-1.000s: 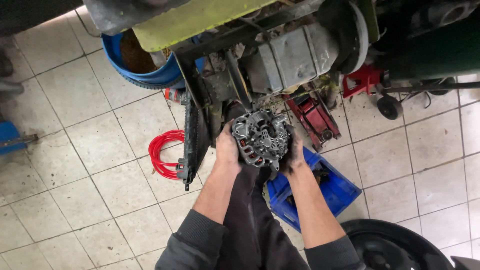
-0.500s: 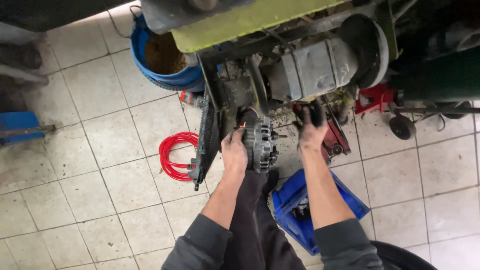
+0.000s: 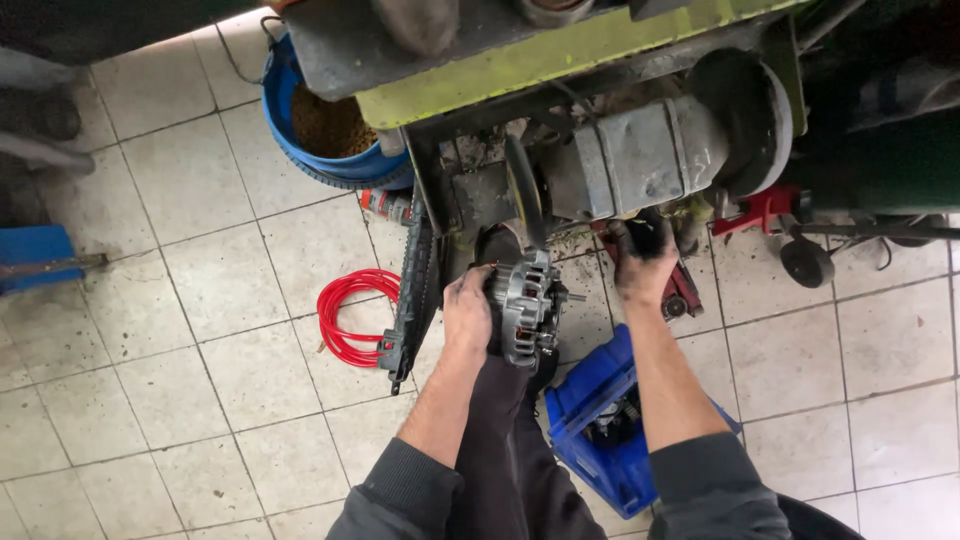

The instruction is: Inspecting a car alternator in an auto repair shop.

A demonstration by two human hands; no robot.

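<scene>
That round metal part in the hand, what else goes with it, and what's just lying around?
In use:
left hand gripping the ribbed metal part
right hand up at the grey machine housing

Lying about:
red hose coil
blue bucket
blue crate
red jack

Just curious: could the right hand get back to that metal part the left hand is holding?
Probably yes. The right hand is up by the engine, close beside the alternator in the left hand, with nothing between.
</scene>
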